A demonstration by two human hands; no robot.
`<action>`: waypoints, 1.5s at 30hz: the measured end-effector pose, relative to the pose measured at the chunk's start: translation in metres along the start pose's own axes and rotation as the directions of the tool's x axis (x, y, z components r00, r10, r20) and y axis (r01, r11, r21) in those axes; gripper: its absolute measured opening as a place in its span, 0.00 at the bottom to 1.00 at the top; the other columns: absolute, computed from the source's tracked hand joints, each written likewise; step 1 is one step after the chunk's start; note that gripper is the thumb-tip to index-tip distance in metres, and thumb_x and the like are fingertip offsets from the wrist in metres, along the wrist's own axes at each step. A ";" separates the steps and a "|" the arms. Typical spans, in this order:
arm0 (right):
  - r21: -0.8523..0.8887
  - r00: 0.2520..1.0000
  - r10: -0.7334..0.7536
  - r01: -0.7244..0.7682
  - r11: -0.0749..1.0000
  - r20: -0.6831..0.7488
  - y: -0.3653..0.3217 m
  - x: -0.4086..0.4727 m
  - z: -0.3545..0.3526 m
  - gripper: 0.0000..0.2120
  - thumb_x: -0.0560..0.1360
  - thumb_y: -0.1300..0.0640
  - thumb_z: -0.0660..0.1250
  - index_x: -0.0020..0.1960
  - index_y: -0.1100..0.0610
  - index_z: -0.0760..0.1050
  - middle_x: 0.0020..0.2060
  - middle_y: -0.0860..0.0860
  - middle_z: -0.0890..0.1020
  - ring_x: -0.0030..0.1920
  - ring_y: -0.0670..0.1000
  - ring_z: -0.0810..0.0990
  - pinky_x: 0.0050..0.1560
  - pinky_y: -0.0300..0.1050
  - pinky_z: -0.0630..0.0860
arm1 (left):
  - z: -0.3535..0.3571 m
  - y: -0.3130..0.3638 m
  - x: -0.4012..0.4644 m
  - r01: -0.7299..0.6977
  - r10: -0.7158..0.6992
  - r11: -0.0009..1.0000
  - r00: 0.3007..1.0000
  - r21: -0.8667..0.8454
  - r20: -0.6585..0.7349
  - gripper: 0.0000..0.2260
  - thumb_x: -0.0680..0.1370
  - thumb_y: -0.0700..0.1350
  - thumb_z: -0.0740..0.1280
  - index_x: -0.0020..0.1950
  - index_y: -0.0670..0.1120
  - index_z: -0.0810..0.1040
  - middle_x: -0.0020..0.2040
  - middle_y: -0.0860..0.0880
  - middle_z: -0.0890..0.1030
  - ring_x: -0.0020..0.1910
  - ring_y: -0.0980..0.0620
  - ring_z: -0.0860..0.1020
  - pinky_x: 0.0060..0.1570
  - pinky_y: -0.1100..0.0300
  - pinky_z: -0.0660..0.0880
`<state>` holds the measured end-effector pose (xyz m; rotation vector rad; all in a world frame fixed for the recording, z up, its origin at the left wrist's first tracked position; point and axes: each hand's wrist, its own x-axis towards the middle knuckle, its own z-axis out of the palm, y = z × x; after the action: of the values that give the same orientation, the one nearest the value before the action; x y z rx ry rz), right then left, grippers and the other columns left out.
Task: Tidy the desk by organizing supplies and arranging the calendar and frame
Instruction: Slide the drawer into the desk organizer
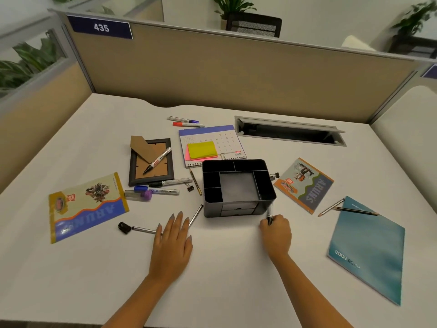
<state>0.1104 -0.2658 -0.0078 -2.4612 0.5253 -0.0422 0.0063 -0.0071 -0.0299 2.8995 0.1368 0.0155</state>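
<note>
Left hand [173,235] lies flat on the table [224,280], fingers [176,220] straight and spread, over two thin grey pens [144,230]; one pen tip pokes out toward 1 o'clock of the hand, near the organizer's front left corner.

Picture frame [151,162] lies face down at 11 o'clock of the organizer, a marker [157,160] across its back. Calendar [211,145] lies flat at 12 o'clock, touching the organizer's far edge, sticky notes [202,150] on top.

Black organizer [238,188] sits mid-table, compartments apparently empty.

Right hand [275,229] at the organizer's front right corner, fingers curled around a black marker [269,213] that leans against the organizer wall.

Judgement: step in hand is loading pens into the organizer; task barely begun. To do well: lift the marker clear of the rim, drop it upright into a narrow side compartment, not the wide centre. Left hand should curl around both pens together so neither rolls away.
</note>
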 end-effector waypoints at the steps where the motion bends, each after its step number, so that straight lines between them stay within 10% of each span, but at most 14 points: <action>1: 0.062 1.000 0.021 -0.020 0.998 -0.016 0.002 0.003 -0.003 0.09 0.75 0.57 0.63 0.43 0.64 0.73 0.41 0.60 0.77 0.37 0.55 0.75 0.34 0.43 0.67 | 0.001 0.000 0.001 -0.002 0.002 1.000 1.000 0.001 0.001 0.26 0.80 0.55 0.41 0.74 0.48 0.63 0.75 0.47 0.62 0.75 0.47 0.58 0.71 0.45 0.56; 10: 0.522 0.945 0.002 0.178 0.834 -0.327 -0.030 0.042 -0.072 0.12 0.75 0.56 0.67 0.56 0.59 0.79 0.48 0.53 0.80 0.47 0.50 0.78 0.44 0.34 0.74 | 0.003 -0.003 0.011 -0.008 0.008 1.000 1.000 -0.012 0.008 0.25 0.80 0.55 0.44 0.74 0.48 0.62 0.75 0.48 0.61 0.75 0.47 0.58 0.71 0.45 0.56; 17: 0.227 0.796 -0.510 0.590 0.775 -0.327 -0.085 0.077 -0.110 0.08 0.73 0.63 0.69 0.52 0.62 0.79 0.46 0.54 0.81 0.43 0.46 0.77 0.45 0.22 0.69 | 0.004 -0.001 0.013 0.005 -0.005 1.000 1.000 -0.009 0.022 0.25 0.80 0.55 0.43 0.75 0.50 0.61 0.76 0.49 0.60 0.75 0.48 0.57 0.72 0.48 0.51; 21: 0.133 0.765 -0.622 0.642 0.755 -0.167 -0.102 0.095 -0.100 0.10 0.74 0.64 0.67 0.55 0.61 0.76 0.47 0.56 0.81 0.45 0.52 0.80 0.46 0.37 0.75 | 0.003 -0.001 0.012 0.006 -0.005 1.000 1.000 -0.026 0.027 0.25 0.80 0.56 0.43 0.75 0.50 0.61 0.76 0.50 0.59 0.75 0.49 0.56 0.72 0.52 0.45; 35: 0.101 0.884 -0.455 0.445 0.890 0.107 -0.104 0.106 -0.059 0.17 0.79 0.59 0.59 0.67 0.61 0.69 0.61 0.58 0.78 0.60 0.58 0.75 0.59 0.47 0.71 | 0.000 0.001 0.013 0.033 -0.032 0.999 0.998 -0.010 0.045 0.25 0.80 0.56 0.42 0.75 0.51 0.60 0.75 0.51 0.60 0.75 0.50 0.57 0.72 0.55 0.42; 45: 0.524 0.964 -0.178 0.256 0.812 -0.195 -0.052 0.059 -0.052 0.15 0.80 0.53 0.58 0.64 0.58 0.67 0.54 0.54 0.75 0.52 0.50 0.74 0.51 0.40 0.74 | -0.004 0.004 0.009 0.054 -0.055 0.997 0.998 -0.057 -0.022 0.25 0.80 0.55 0.47 0.69 0.45 0.70 0.70 0.46 0.71 0.71 0.47 0.65 0.71 0.49 0.53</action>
<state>0.1752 -0.2793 0.0585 -1.9431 0.2348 -0.4054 0.0160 -0.0087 -0.0248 2.8389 0.2161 0.0428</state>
